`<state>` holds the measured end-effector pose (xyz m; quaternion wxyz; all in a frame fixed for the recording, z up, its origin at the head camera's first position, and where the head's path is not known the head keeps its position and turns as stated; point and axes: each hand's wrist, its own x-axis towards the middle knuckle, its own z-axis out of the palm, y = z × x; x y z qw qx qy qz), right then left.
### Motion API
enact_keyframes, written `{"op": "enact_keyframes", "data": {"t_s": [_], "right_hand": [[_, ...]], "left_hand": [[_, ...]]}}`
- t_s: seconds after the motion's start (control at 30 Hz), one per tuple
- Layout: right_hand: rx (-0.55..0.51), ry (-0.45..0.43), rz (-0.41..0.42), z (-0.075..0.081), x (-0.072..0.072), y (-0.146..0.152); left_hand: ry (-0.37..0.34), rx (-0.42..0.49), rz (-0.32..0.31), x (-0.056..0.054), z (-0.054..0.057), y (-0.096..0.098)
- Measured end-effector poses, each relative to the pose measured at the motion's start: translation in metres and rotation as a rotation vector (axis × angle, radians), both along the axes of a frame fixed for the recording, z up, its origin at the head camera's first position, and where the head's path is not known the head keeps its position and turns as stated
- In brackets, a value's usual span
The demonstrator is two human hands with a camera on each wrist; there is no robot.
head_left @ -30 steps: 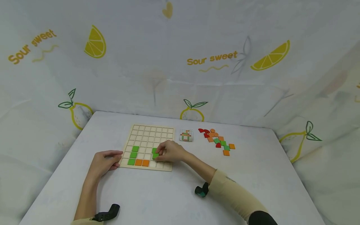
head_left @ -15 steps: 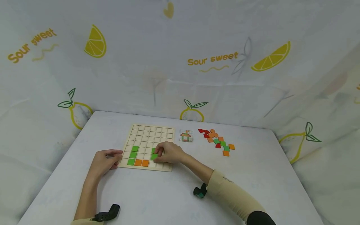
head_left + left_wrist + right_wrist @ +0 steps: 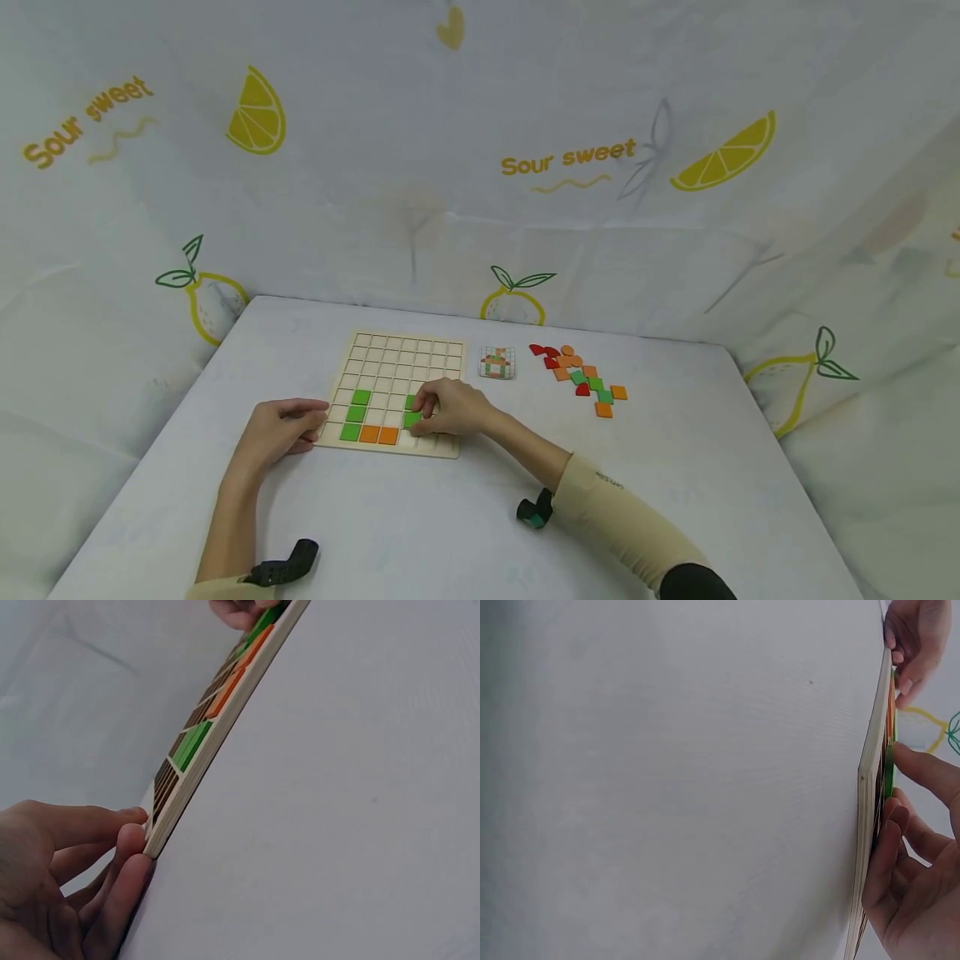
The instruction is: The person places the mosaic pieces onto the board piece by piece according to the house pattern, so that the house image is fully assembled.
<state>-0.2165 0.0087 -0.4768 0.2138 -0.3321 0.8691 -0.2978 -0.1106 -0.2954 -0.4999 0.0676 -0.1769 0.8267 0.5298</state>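
A pale wooden grid board (image 3: 386, 367) lies flat on the white table. On its left, square green tiles (image 3: 356, 413) form a column, with two orange tiles (image 3: 378, 435) along the row beside the lowest one. My right hand (image 3: 455, 407) is over the board's right half, thumb and fingertips pinching a green tile (image 3: 411, 419) at board level. Another green tile (image 3: 410, 401) shows just behind it, partly covered by the fingers. With thumb and fingers, my left hand (image 3: 272, 435) holds the board's left edge near the front corner, as the left wrist view also shows.
A small printed pattern card (image 3: 497, 362) lies right of the board. Farther right is a loose group of red, orange and green pieces (image 3: 595, 382), some round or curved. A lemon-print cloth (image 3: 600, 267) hangs behind the table's back edge.
My right hand has shifted very slightly toward the front left with the green tile at its fingertips, then stays nearly still. The left hand keeps its place at the board's edge.
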Motion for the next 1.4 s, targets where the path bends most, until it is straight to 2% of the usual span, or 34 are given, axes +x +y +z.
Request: {"op": "enact_keyframes", "data": {"t_s": [0.13, 0.4, 0.67, 0.77, 0.9, 1.07, 1.27, 1.4], "right_hand": [[-0.011, -0.008, 0.012, 0.003, 0.000, 0.003], [-0.019, -0.029, 0.020, 0.000, -0.002, 0.004], [-0.151, -0.113, 0.059, -0.003, -0.009, 0.014], [-0.176, -0.140, 0.049, -0.001, -0.012, 0.021], [-0.178, -0.206, -0.034, 0.007, -0.019, 0.037], [-0.199, -0.257, -0.164, 0.015, -0.037, 0.068], [-0.217, -0.235, -0.322, 0.027, -0.057, 0.119], [-0.198, -0.210, -0.410, 0.028, -0.069, 0.159]], "left_hand": [[-0.002, 0.031, -0.019, -0.003, -0.001, -0.005], [-0.021, 0.047, -0.006, -0.006, 0.002, -0.003], [-0.028, 0.058, -0.004, -0.006, 0.000, -0.003], [-0.027, 0.058, -0.013, -0.007, 0.000, -0.003], [-0.025, 0.053, -0.020, -0.007, -0.001, -0.004], [-0.039, 0.037, -0.022, -0.007, -0.002, -0.006], [-0.048, 0.026, -0.038, -0.006, 0.000, -0.008], [-0.041, 0.018, -0.045, -0.007, 0.002, -0.008]]}}
